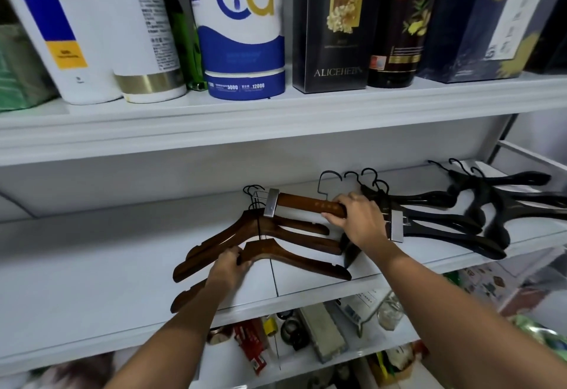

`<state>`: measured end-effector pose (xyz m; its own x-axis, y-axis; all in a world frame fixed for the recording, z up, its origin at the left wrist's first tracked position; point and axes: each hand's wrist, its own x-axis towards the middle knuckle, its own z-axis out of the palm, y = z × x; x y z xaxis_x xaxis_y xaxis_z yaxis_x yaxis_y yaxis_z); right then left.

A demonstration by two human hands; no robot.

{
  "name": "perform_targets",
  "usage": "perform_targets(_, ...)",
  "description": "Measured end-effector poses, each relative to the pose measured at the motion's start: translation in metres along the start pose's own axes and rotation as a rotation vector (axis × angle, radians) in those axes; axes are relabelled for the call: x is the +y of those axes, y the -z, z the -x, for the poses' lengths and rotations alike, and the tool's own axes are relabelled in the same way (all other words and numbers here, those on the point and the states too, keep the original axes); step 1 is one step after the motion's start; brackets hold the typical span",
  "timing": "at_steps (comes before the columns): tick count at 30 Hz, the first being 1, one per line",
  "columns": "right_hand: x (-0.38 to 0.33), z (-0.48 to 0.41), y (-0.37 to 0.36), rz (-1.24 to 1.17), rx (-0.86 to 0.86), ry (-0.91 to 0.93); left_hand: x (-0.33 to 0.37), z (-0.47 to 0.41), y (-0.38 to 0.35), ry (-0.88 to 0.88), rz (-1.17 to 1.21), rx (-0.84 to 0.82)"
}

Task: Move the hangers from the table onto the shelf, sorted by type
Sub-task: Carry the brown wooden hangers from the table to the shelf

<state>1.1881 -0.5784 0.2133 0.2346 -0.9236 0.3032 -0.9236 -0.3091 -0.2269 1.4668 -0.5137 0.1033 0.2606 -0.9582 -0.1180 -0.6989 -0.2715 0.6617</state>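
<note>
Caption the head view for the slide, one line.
Right hand holds a wooden clip hanger at the shelf, left hand grips a wooden coat hanger; black hangers lie further right.

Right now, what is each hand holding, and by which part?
The left hand grips the nearest wooden coat hanger on its left arm, just beside the neck. The right hand holds the wooden clip hanger by the right part of its bar.

Brown wooden hangers [276, 244] beside black hangers [445, 229] — shelf [92, 266].
</note>
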Motion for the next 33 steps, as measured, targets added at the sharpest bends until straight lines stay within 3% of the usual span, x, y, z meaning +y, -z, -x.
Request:
perform_targets(27, 0.005, -0.006, -0.028, -0.080, -0.071, 0.083, 0.027, -0.002, -0.014, 0.183, -0.435, 0.070)
perform_targets(33, -0.016, -0.013, -0.035, -0.108, -0.069, 0.120, 0.037, 0.001, 0.010, 0.055, -0.546, 0.150)
